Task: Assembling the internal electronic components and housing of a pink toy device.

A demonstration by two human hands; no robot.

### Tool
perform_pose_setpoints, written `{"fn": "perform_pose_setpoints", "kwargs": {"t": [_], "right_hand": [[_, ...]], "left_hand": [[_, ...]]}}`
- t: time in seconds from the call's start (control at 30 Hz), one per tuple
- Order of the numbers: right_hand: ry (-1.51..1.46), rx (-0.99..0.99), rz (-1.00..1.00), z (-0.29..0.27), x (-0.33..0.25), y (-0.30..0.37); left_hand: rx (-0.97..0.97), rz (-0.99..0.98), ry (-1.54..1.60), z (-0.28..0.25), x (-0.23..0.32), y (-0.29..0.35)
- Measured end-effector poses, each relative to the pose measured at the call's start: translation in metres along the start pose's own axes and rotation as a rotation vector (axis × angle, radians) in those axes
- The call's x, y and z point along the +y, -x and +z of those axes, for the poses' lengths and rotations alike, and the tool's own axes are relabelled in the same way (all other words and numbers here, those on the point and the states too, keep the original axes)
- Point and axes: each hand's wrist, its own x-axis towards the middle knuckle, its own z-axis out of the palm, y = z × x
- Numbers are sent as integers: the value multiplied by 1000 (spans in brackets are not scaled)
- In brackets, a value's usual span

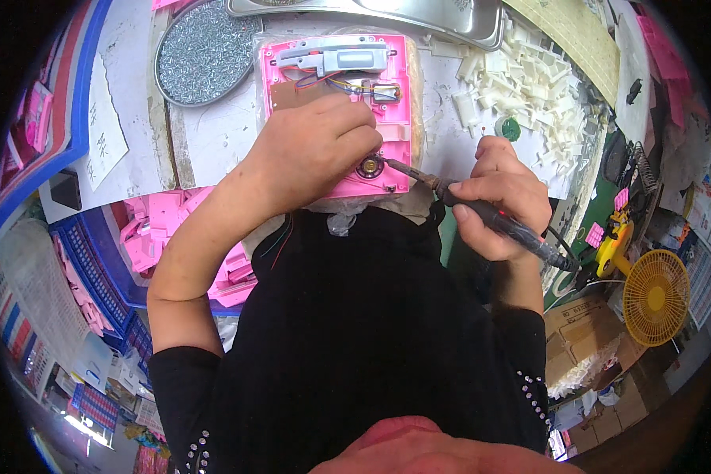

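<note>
On the bench in front of me lies a pink plastic housing (399, 130) on a padded, plastic-wrapped base. Inside it are a grey part with a small window (355, 59), a small motor (385, 93), a brown circuit board (286, 95) and thin coloured wires. Near the housing's front edge sits a small round speaker (370, 167). My left hand (312, 150) rests over the housing with its fingers pinched beside the speaker; what they grip is hidden. In my right hand (507, 189) is a soldering iron (521, 235), its tip pointing left at the speaker's edge.
A round tray of screws (205, 51) stands far left, and a metal tray (450, 22) at the back. White plastic parts (529, 95) are heaped at the right beside a small green round item (508, 128). Pink parts (158, 225) fill a bin at left. A yellow fan (656, 298) stands right.
</note>
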Motion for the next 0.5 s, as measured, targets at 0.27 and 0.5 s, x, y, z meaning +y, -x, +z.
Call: {"fn": "perform_pose_setpoints", "kwargs": {"t": [0.27,0.5], "right_hand": [[47,-10,2,1,-4,-5],[32,7,64,-4,-13,-4]], "left_hand": [[-2,3,-16,0,0,0],[-8,24,-21,1,-2,1]]}}
